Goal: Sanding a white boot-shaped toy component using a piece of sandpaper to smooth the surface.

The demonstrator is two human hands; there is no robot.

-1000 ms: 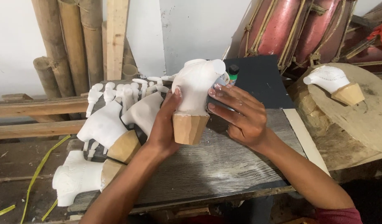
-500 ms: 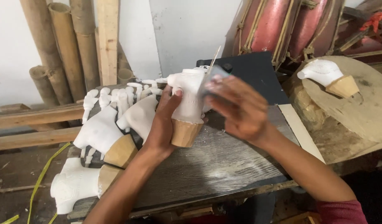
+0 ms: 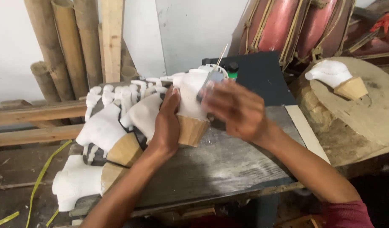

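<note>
Head view: the white-primed wooden figure (image 3: pixel 190 99) with its bare tan base stands upright on the grey tabletop (image 3: pixel 228 160), and everything else I place from it. My left hand (image 3: pixel 167 122) is wrapped around the figure's left side, thumb up against the white coat, fingers closed on the body just above the base. My right hand (image 3: pixel 234 109) is on the figure's right, blurred; it seems closed around a small grey-blue scrap, perhaps sandpaper (image 3: pixel 213 78), pressed to the figure's upper part, though I cannot tell the grip exactly.

I judge the figure stiff carved wood, light enough for one hand, its white coat chalky, easily scuffed, and a bit slick with dust. The unpainted base looks the safest place to hold it.

Left of the figure lie more white-coated carvings (image 3: pixel 105 126), touching one another. Behind it is a black board (image 3: pixel 262 76). Well to its right, another white carving (image 3: pixel 334 76) rests on a round wooden slab (image 3: pixel 372 122).
</note>
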